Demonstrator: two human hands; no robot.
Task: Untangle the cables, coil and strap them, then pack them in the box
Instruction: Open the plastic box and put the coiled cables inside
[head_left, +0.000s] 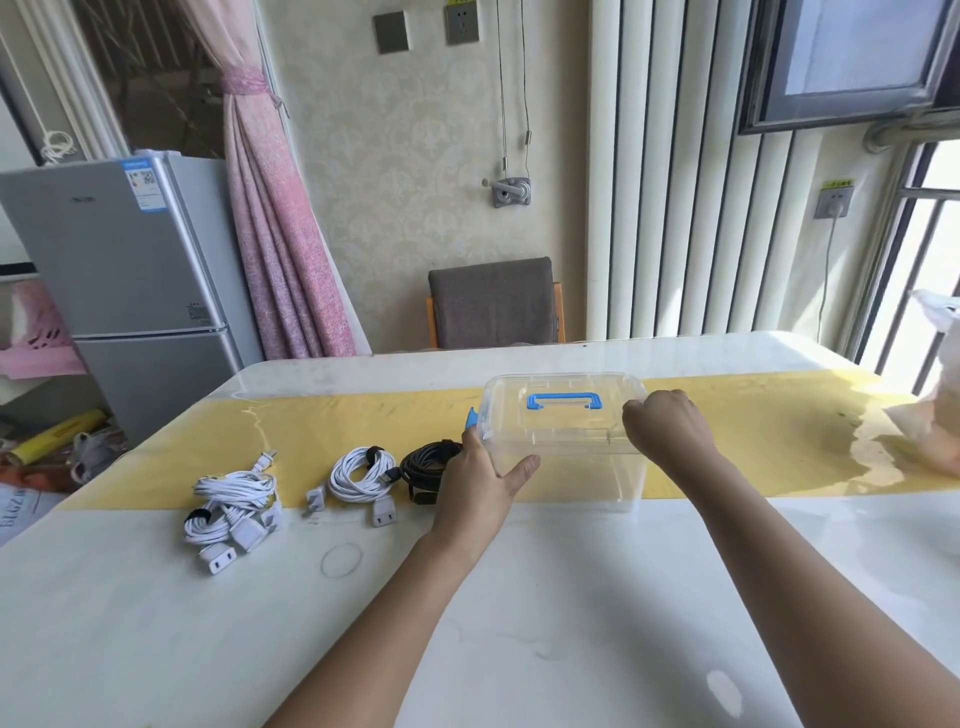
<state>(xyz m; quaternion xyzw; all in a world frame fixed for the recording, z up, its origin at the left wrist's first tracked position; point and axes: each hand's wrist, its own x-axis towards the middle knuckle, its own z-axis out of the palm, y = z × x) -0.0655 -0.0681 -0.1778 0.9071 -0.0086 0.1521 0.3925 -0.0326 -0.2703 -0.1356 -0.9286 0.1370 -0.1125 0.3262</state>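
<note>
A clear plastic box (566, 467) with a lid and blue handle (564, 401) stands on the table's yellow strip. My left hand (480, 483) grips its left front corner by the blue latch (471, 417). My right hand (667, 421) grips the right side of the lid, fingers curled over the edge. Left of the box lie three coiled cables: a black coil (426, 465) touching my left hand, a white strapped coil (358, 473), and a bigger white bundle (234, 506) with plugs.
A thin clear ring (341, 560) lies on the white table (156, 623) in front of the coils. A plastic bag (930, 415) sits at the far right edge. Behind the table stand a grey chair (493, 304) and a fridge (124, 270) at the left.
</note>
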